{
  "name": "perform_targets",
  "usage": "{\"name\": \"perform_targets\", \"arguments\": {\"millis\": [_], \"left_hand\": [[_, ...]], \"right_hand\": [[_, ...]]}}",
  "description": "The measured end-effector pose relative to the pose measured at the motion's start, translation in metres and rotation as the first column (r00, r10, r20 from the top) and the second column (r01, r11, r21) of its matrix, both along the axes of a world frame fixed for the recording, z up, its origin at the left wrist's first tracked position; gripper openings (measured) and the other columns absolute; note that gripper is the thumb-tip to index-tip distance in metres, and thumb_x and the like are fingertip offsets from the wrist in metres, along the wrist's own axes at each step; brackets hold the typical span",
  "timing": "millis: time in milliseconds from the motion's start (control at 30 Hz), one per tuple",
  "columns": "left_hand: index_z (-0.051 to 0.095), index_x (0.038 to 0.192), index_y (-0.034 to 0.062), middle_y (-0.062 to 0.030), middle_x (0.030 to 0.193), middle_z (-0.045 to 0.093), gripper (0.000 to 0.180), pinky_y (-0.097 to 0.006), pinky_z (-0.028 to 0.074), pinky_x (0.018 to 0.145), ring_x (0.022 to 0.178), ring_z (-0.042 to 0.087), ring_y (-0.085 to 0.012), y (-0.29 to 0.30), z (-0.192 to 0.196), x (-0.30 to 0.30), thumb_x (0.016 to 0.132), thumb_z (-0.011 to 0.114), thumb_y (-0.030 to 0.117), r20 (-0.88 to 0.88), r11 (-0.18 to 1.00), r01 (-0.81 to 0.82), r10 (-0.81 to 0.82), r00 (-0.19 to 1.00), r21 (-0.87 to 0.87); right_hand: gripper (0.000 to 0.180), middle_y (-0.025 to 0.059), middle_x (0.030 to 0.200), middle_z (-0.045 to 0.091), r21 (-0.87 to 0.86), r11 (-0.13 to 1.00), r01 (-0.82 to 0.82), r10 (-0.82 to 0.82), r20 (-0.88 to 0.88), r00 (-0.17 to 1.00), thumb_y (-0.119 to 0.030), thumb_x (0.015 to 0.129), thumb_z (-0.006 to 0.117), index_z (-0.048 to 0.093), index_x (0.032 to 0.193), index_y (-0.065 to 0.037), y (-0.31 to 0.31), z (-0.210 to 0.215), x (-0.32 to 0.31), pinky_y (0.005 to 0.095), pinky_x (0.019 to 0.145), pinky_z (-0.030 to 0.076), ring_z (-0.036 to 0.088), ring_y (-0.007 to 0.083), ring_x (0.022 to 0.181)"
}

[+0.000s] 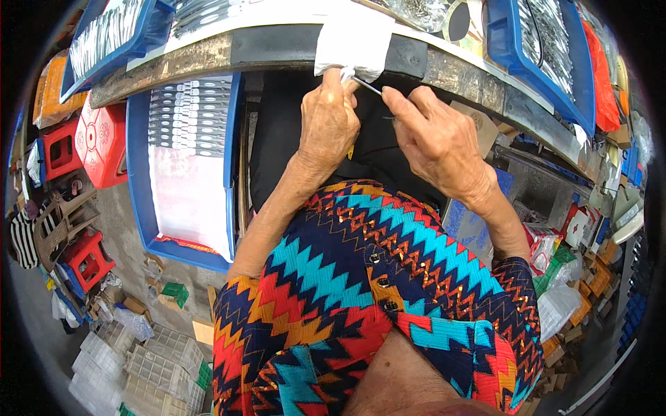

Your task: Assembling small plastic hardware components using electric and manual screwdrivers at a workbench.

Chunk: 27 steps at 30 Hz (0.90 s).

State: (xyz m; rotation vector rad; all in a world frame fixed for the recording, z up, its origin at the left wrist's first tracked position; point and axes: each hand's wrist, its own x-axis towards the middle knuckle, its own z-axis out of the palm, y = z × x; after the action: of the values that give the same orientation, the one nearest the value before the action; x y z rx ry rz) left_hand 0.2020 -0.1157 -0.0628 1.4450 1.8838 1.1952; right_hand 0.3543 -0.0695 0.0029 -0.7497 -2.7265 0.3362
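Note:
Against a folded white cloth (355, 40) hanging over the table edge, my left hand (327, 119) is closed in a pinch. A small white piece (347, 72) shows at its fingertips; its kind is too small to tell. My right hand (438, 139) is closed around a thin metal rod-like tool (366, 85), whose handle is hidden in the fingers. The tool's tip reaches to the white piece. Left of my left forearm is a blue tray (139, 187), holding rows of slim black-and-white parts (187, 114) and a white sheet (186, 194).
The worn wooden table edge (201, 55) runs across the top. On it stand a left blue tray (149, 31) and a right blue tray (583, 90), both with slim parts. Red stools (90, 263) and plastic crates (156, 367) are at left; cardboard pieces (583, 298) lie at right.

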Motion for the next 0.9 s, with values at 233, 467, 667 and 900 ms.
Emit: {"name": "perform_targets", "arguments": {"millis": [233,467,667,900], "left_hand": [[0.048,0.086,-0.0041,-0.0151,0.057,0.053,0.014,-0.036,0.04,0.043,0.05,0.057,-0.0291,0.002,-0.008,-0.001,0.089,0.044,0.009,-0.079,0.999,0.016,-0.012,0.997,0.042],[0.045,0.088,-0.0057,-0.022,0.056,0.049,0.008,-0.04,0.039,0.041,0.054,0.057,-0.0374,0.006,-0.011,0.001,0.084,0.047,0.001,-0.106,0.985,0.031,-0.013,0.994,0.17],[0.044,0.087,-0.0053,-0.023,0.057,0.049,0.008,-0.04,0.039,0.042,0.055,0.057,-0.0389,0.008,-0.011,0.003,0.082,0.048,-0.002,-0.1,0.989,0.02,-0.005,0.995,0.148],[0.049,0.081,-0.0047,-0.02,0.067,0.051,0.005,-0.04,0.044,0.045,0.059,0.058,-0.0363,0.009,-0.011,0.002,0.076,0.049,-0.004,-0.221,0.979,0.021,0.025,0.975,0.203]], "right_hand": [[0.036,0.0073,0.078,0.051,0.488,0.857,-0.168,0.101,0.162,0.982,-0.014,0.064,0.057,0.058,0.097,0.002,0.004,-0.003,-0.004,0.0223,0.052,0.042,0.051,0.0148,0.066],[0.037,0.0093,0.074,0.048,0.298,0.932,-0.208,0.159,0.181,0.971,-0.013,0.067,0.056,0.056,0.1,0.003,0.005,-0.006,-0.002,0.0222,0.041,0.042,0.051,0.0145,0.058],[0.032,0.0099,0.07,0.047,-0.134,0.99,-0.032,0.039,0.044,0.998,-0.003,0.068,0.058,0.056,0.099,0.0,0.006,-0.006,-0.004,0.028,0.042,0.044,0.053,0.0187,0.055],[0.03,0.0059,0.068,0.055,-0.982,-0.187,-0.015,-0.636,0.11,0.764,-0.006,0.074,0.06,0.057,0.103,0.003,0.013,0.006,-0.008,0.0181,0.033,0.029,0.048,0.0075,0.049]]}}
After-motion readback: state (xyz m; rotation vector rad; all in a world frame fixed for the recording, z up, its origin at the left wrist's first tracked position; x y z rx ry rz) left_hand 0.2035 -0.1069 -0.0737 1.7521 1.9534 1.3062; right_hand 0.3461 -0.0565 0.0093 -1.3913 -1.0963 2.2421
